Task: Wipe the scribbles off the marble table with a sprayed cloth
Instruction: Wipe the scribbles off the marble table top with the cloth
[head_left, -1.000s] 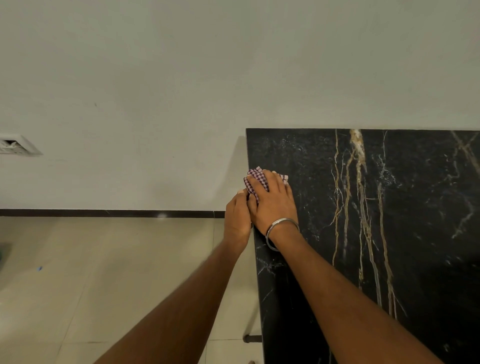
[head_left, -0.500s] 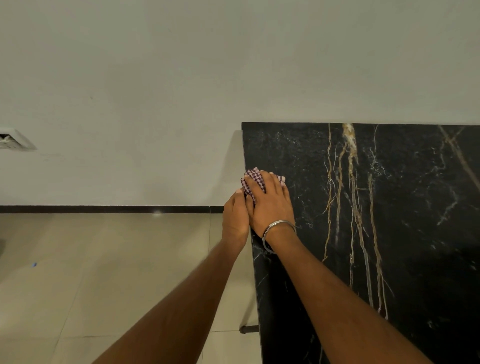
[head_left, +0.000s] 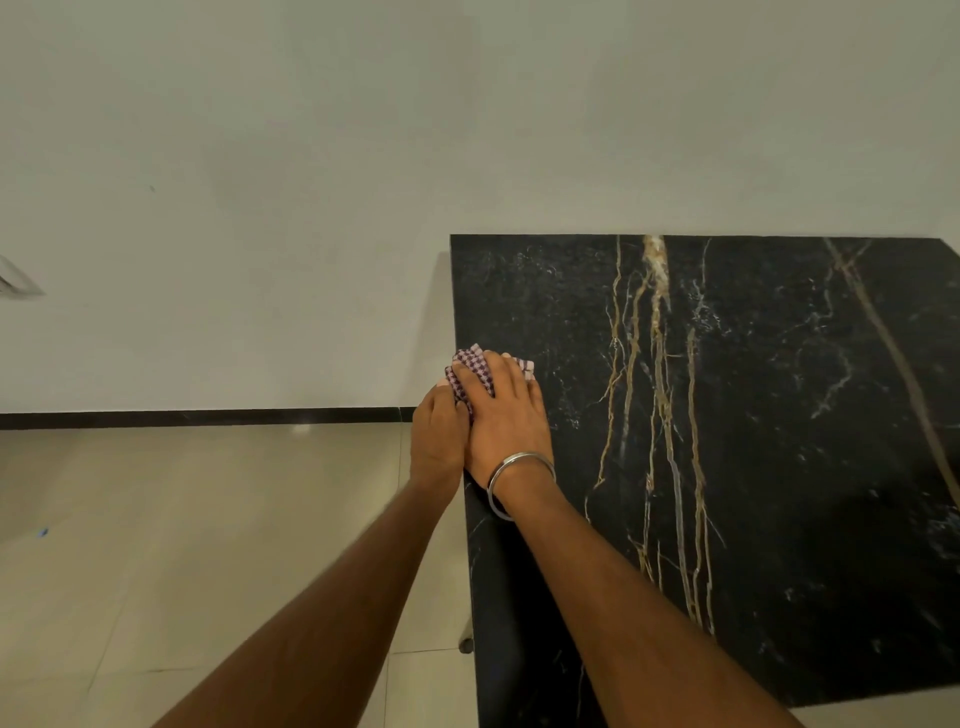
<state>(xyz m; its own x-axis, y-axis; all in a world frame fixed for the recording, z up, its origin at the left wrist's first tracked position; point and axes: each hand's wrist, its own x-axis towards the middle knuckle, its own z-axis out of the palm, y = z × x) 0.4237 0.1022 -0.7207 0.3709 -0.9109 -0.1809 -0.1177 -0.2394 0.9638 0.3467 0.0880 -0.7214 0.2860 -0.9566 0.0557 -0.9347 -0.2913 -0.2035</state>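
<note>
Right hand (head_left: 506, 415) pressing flat on bunched purple-and-white checked cloth (head_left: 470, 366) at left edge of black gold-veined marble counter (head_left: 779, 415), fingers fairly straight over it. Left hand (head_left: 439, 436) alongside at the edge; grip there unclear. No scribbles discernible; unwiped counter stretching rightward.

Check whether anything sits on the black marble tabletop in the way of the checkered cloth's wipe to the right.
Nothing visible does. The right hand presses the purple checkered cloth at the left edge of the black marble tabletop; only gold and white veining shows rightward.
</note>
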